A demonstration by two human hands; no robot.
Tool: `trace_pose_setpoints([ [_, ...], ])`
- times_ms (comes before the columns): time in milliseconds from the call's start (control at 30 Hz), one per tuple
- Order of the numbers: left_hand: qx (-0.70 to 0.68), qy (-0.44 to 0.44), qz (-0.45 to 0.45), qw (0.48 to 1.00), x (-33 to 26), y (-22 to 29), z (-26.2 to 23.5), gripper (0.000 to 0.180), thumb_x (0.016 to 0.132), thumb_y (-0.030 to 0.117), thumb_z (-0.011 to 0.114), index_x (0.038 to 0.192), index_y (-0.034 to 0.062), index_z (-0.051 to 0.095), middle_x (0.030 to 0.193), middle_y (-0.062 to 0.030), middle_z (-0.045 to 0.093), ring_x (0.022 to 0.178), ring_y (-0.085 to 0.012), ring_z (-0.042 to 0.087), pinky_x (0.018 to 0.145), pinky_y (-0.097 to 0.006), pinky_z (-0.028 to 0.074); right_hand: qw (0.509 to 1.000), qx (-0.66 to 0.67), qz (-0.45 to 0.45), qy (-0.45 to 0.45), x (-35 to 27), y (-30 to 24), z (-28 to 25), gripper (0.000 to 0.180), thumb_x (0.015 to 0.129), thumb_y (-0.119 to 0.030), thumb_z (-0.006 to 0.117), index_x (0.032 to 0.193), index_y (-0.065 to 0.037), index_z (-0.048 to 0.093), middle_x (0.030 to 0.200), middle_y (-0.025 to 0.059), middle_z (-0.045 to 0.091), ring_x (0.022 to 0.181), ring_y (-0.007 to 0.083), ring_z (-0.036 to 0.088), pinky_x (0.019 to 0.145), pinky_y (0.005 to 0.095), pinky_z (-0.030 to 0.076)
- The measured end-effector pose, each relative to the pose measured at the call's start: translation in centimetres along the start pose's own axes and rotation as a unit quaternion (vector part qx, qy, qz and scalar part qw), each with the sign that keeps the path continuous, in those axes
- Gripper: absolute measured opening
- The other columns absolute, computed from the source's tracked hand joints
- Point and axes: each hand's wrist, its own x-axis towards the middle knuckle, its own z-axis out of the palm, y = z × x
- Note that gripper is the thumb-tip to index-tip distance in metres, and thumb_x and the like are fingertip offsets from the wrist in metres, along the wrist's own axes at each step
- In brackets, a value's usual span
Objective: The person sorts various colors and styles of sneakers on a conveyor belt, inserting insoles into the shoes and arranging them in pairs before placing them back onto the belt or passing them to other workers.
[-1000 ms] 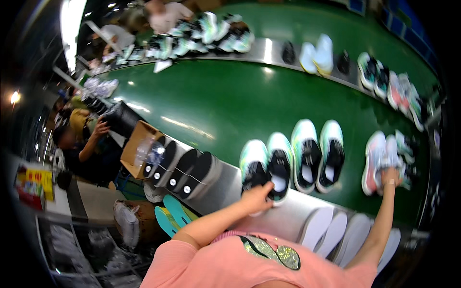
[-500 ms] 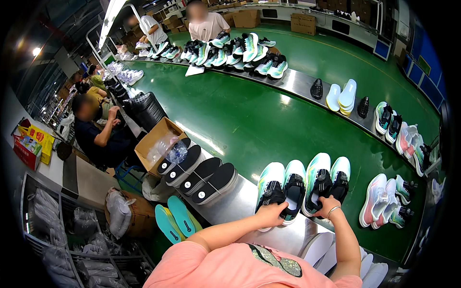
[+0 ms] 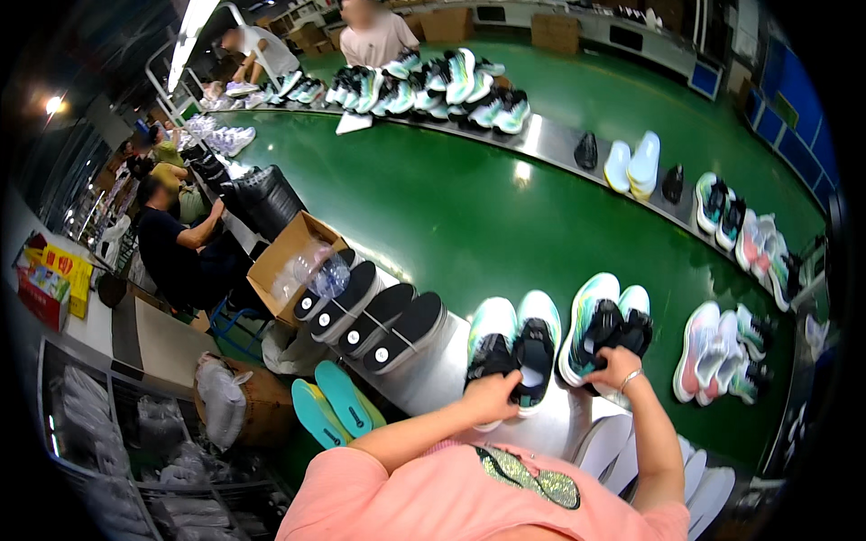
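Since the frame of half a second ago, the right-hand pair of mint-and-white sneakers with black collars [image 3: 603, 317] has shifted a little away from the similar left-hand pair [image 3: 534, 338], so the gap between their toes is wider. Both pairs stand upright at the lower centre of the frame. The left hand [image 3: 492, 397] has its fingers partly closed at the heels of its pair, with the thumb at an inner collar; the right hand [image 3: 618, 370] curls its fingers on the heel of its pair's left shoe. How firmly they press, I cannot tell.

I judge these shoes to be light, with soft uppers, stiffer soles and nothing fragile. The heel seems the best place to hold, because the collar may fold under pressure.

Close by, at the lower right, white flat soles [image 3: 603, 444] crowd the right forearm. To the left, strapped black insoles [image 3: 410, 334] lie beside an open cardboard box [image 3: 271, 261] and limit the sideways room. Pink-and-white sneakers [image 3: 699, 352] stand at the right of the frame, on the glossy green tabletop [image 3: 451, 207]. Farther, along its metal rim, are pale-blue insoles [image 3: 643, 167] and, at the upper centre, many heaped mint-and-black sneakers [image 3: 424, 95].
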Motion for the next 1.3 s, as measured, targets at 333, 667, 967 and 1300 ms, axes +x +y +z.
trace_pose_setpoints([
  [333, 0.061, 0.013, -0.104, 0.993, -5.0, -4.2, -2.2, 0.039, 0.063, 0.024, 0.063, 0.096, 0.0113, 0.045, 0.068, -0.0144, 0.056, 0.068, -0.0336, 0.056, 0.057, -0.043, 0.044, 0.991, 0.013, -0.095, -0.088, -5.5, -9.1, 1.2, 0.043, 0.056, -0.042, 0.067, 0.084, -0.011, 0.059, 0.075, 0.0156, 0.056, 0.074, 0.0303, 0.057, 0.061, 0.0390, 0.046],
  [667, -0.043, 0.098, 0.043, 0.993, -5.8, 1.6, -4.6, 0.037, 0.067, 0.016, 0.066, 0.100, 0.0033, 0.053, 0.082, -0.0115, 0.058, 0.062, -0.0228, 0.057, 0.059, -0.033, 0.046, 0.991, 0.040, -0.119, 0.048, -12.0, -9.3, 5.2, 0.019, 0.074, -0.027, 0.054, 0.082, -0.010, 0.054, 0.072, 0.0105, 0.054, 0.065, 0.0269, 0.056, 0.057, 0.0367, 0.043],
  [967, 0.091, 0.061, 0.352, 0.930, 3.1, 2.9, -0.6, 0.036, 0.071, 0.014, 0.060, 0.104, 0.0048, 0.047, 0.098, -0.0160, 0.052, 0.094, -0.0302, 0.049, 0.079, -0.037, 0.040, 0.931, 0.089, -0.131, 0.329, -9.0, -4.7, 2.4, 0.032, 0.072, -0.025, 0.061, 0.099, -0.011, 0.054, 0.085, 0.0087, 0.055, 0.080, 0.0265, 0.052, 0.066, 0.0351, 0.042],
  [1300, -0.155, -0.117, 0.134, 0.972, 5.0, 3.1, -3.2, 0.035, 0.073, 0.022, 0.062, 0.097, 0.0003, 0.049, 0.088, -0.0109, 0.055, 0.085, -0.0185, 0.052, 0.075, -0.029, 0.041, 0.953, 0.301, 0.009, -0.003, -3.9, -1.6, 0.7, 0.036, 0.079, -0.035, 0.052, 0.076, 0.001, 0.057, 0.058, 0.0119, 0.052, 0.052, 0.0177, 0.049, 0.053, 0.0306, 0.041],
])
